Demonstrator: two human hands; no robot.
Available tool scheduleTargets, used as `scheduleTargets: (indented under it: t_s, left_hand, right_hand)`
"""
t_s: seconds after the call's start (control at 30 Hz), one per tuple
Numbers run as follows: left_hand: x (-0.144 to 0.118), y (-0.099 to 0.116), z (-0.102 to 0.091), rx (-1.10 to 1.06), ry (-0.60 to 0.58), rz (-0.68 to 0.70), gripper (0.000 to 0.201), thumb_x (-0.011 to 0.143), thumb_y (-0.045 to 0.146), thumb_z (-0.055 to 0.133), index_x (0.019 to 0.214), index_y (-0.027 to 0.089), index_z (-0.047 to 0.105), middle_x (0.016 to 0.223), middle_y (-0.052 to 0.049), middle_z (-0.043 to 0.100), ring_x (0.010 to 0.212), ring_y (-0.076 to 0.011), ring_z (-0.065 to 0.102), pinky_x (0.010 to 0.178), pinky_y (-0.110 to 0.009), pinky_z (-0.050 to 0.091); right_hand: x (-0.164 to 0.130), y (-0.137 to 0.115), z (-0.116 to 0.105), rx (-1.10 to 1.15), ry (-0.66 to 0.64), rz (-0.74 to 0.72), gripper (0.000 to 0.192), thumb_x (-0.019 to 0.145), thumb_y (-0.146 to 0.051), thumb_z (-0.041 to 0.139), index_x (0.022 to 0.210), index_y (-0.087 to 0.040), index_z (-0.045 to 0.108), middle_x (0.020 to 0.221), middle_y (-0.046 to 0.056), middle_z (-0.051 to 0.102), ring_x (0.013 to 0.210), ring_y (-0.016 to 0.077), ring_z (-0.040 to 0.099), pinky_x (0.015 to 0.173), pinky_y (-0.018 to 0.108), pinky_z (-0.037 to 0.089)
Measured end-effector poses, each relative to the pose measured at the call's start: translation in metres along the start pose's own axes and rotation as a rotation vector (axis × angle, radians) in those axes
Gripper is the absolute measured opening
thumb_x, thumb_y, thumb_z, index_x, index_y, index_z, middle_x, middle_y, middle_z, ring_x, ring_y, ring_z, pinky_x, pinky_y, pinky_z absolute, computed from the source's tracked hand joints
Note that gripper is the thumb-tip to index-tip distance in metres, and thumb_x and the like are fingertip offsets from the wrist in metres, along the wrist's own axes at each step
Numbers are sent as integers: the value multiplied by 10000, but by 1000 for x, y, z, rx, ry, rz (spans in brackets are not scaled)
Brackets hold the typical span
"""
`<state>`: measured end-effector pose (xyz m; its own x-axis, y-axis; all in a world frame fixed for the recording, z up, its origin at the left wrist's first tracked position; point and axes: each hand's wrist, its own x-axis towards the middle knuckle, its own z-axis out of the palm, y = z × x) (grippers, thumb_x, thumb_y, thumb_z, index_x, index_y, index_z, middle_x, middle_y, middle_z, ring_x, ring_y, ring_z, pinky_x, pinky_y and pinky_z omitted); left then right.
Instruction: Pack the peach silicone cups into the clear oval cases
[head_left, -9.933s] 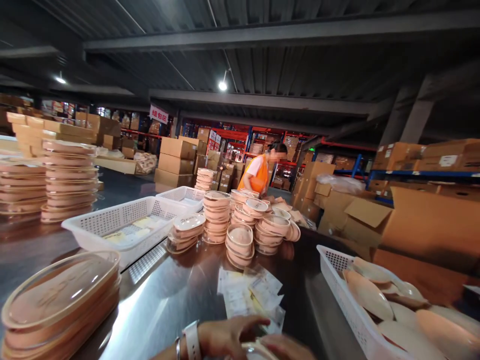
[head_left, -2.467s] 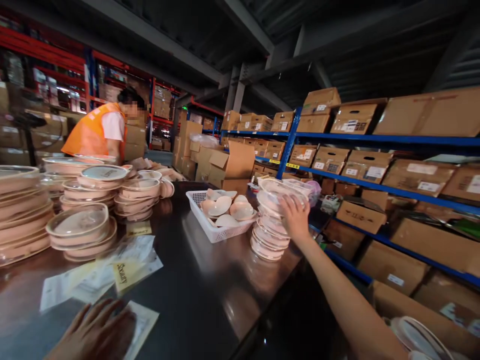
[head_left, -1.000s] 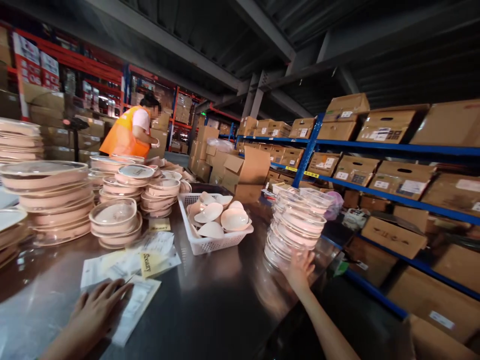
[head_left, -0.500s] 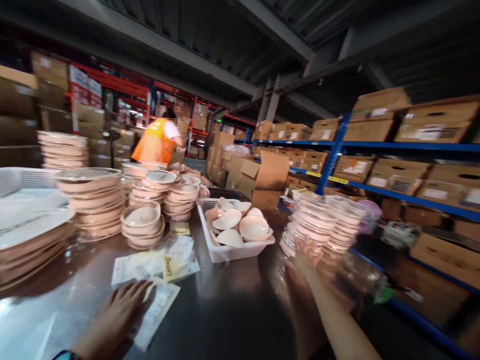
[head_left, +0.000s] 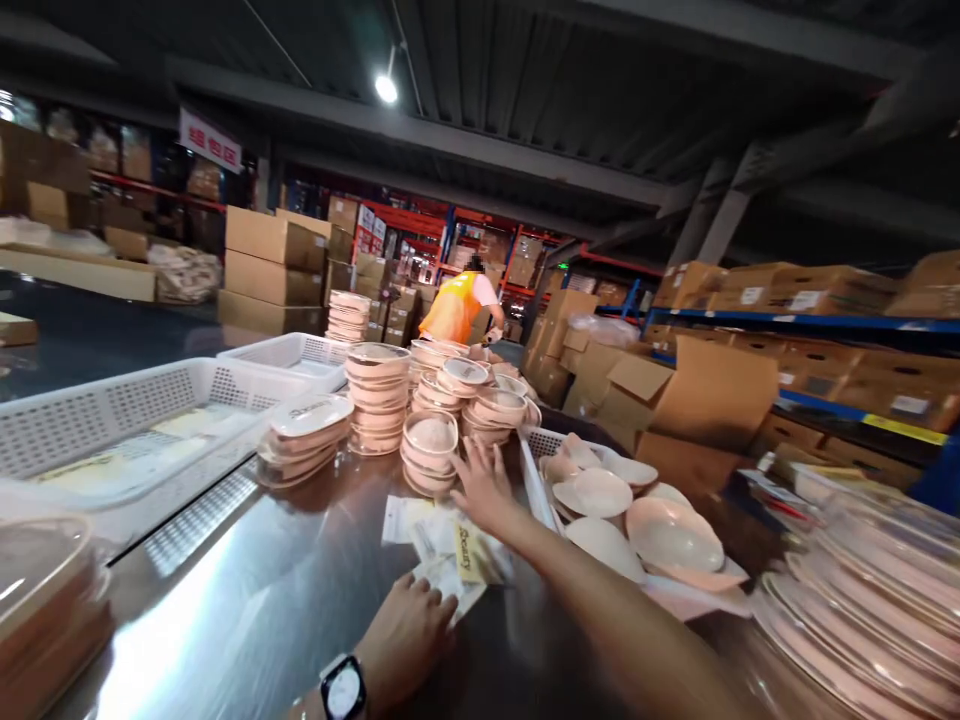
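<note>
L hand (head_left: 405,640): nearest the camera, low centre, watch (head_left: 343,690) on the wrist. Lies flat, palm down, fingers together, pressing the near edge of the paper packets (head_left: 450,545) onto the worktop (head_left: 247,600).
R hand (head_left: 484,485): arm comes in from lower right, stretched fwd over the packets. Fingers spread, nothing gripped; fingertips just short of the small pink tray stack (head_left: 430,452). Can't tell if they touch it.
Paper packets: loose pile of white sachets w/ one yellow label, flat on the worktop betw. the two hands, just beside the right basket.
Worktop: dark, shiny metal, reflects the ceiling lamp.
Near left: edge of a stack of clear-lidded pink trays (head_left: 41,610), blurred.
Near right: stack of clear lids (head_left: 862,590), partly cut by the frame edge.
Right basket (head_left: 534,478): white, perforated, holds pale pink cup-shaped pads (head_left: 645,520) lying loose, hollow side up.
Left basket (head_left: 112,430): white, perforated, long; flat sheets inside, detail unclear.
Mid worktop: oval lidded trays (head_left: 304,440) leaning in a low pile; behind it taller round stacks (head_left: 377,395), more stacks to the right of those.
Far basket (head_left: 289,355): second white one behind the left basket.
Far end: person in orange vest (head_left: 456,305), bent over the worktop's far end.
Backgrnd: cardboard boxes (head_left: 274,265) piled left and centre; blue shelving (head_left: 825,330) w/ boxes right.
</note>
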<state>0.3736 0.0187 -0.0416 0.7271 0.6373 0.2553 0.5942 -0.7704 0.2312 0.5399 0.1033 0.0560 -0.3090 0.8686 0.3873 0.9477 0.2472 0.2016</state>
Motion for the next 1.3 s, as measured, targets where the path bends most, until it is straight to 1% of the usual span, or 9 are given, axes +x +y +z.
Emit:
scheduleTargets:
  t_s: [0.13, 0.33, 0.53, 0.63, 0.77, 0.9, 1.0, 1.17, 1.3]
  left_hand:
    - [3, -12, -6, -14, 137, -30, 309, 886, 307, 587, 1179, 220, 640, 1100, -104, 731, 1043, -307, 659, 977, -532, 460]
    - [9, -28, -20, -40, 455, -133, 353, 885, 102, 498, 1200, 196, 625, 1164, -97, 721, 1064, -239, 658, 955, -415, 518]
    - [7, -61, -38, -17, 765, -235, 485, 853, 101, 527, 1337, 138, 513, 1448, -241, 474, 1370, -396, 412, 1085, -666, 337]
    - [5, -61, -47, -81, 668, -9, 563, 746, 136, 668, 1294, 164, 541, 1362, -203, 562, 1306, -370, 492, 1061, -581, 424]
    - [2, -48, -46, -161, 525, 156, 590, 631, 121, 741, 1190, 238, 594, 1113, -77, 701, 1028, -260, 666, 886, -388, 572]
    - [0, -45, -42, -179, 585, 75, 636, 692, 157, 725, 1284, 214, 502, 1221, -124, 639, 1129, -294, 622, 958, -456, 538]
    - [1, -47, -43, -173, 646, 8, 635, 788, 222, 689, 1355, 204, 405, 1293, -155, 584, 1193, -305, 595, 994, -494, 508]
    - [1, -31, -40, -150, 706, 7, 696, 786, 239, 728, 1379, 210, 367, 1243, -139, 618, 1122, -295, 637, 937, -464, 532]
    - [-6, -9, -39, 46, 828, 157, 560, 783, 261, 738, 1270, 174, 474, 1134, -136, 686, 1030, -300, 649, 866, -446, 521]
  right_hand:
    - [45, -26, 40, 164, -33, 50, 665, 813, -227, 690, 1440, -238, 469, 1547, 141, 406, 1470, 411, 219, 1129, 654, 220]
    - [54, -4, 54, 298, 137, 119, 292, 915, -144, 469, 1150, -124, 640, 1205, 192, 656, 1160, 289, 602, 976, 416, 488]
    - [-33, 34, 16, 439, 297, -86, 304, 958, -220, 353, 1041, -197, 644, 1106, 138, 702, 1098, 239, 651, 942, 376, 526]
    - [-87, 51, 3, 450, 294, -201, 289, 967, -313, 396, 1068, -215, 649, 1086, 123, 727, 1063, 238, 679, 916, 366, 548]
    - [-139, 83, 3, 17, 215, -29, 356, 919, -200, 462, 1234, -176, 627, 1208, 161, 697, 1165, 306, 630, 1015, 498, 475]
    - [-182, 130, 2, -203, 8, 147, 558, 825, -44, 447, 1334, -222, 591, 1222, 95, 707, 1163, 243, 636, 1060, 428, 449]
    - [-202, 152, -11, -256, 30, 299, 553, 838, -38, 388, 1310, -213, 616, 1274, 150, 668, 1278, 335, 548, 1078, 630, 352]
    - [-199, 85, -33, 164, 123, 548, 447, 857, -178, 475, 1279, -121, 610, 1382, 236, 558, 1351, 385, 459, 1081, 617, 357]
    - [-193, -20, -36, 1059, -157, 415, 395, 966, -418, 378, 1047, -149, 656, 847, 118, 722, 785, 261, 718, 657, 385, 588]
